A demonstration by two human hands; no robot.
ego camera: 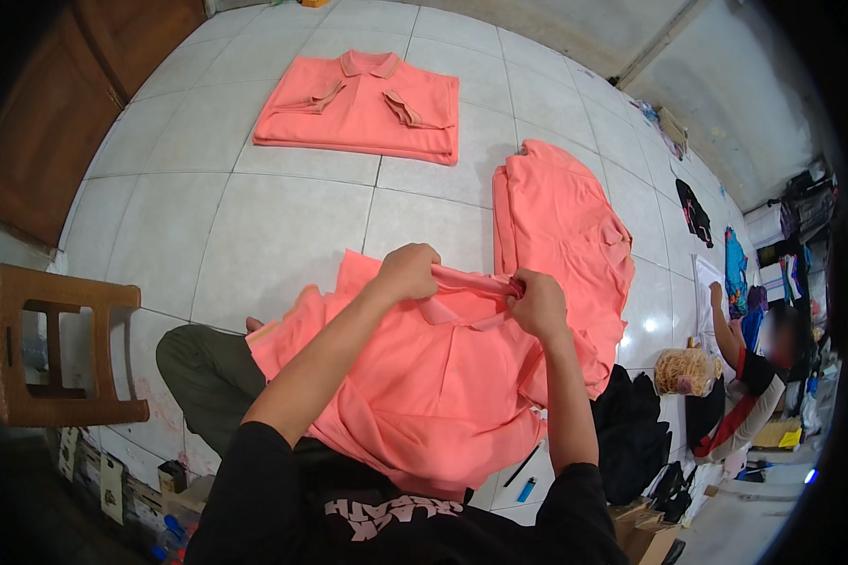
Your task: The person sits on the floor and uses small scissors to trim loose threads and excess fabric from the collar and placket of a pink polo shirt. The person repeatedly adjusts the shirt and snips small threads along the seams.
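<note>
A coral polo shirt lies loosely spread across my lap, its collar towards the far side. My left hand grips the left end of its collar, and my right hand pinches the right end, so the collar band is stretched between them. Beyond it on the floor lies a folded stack of coral polo shirts, the top one with its collar away from me and both sleeves turned inward. To the right, touching or close to the shirt I hold, is a looser pile of coral shirts.
A brown plastic stool stands at the left. A blue lighter lies near my right elbow. Black cloth and a bag of rubber bands are at the right, beside another person handling white cloth.
</note>
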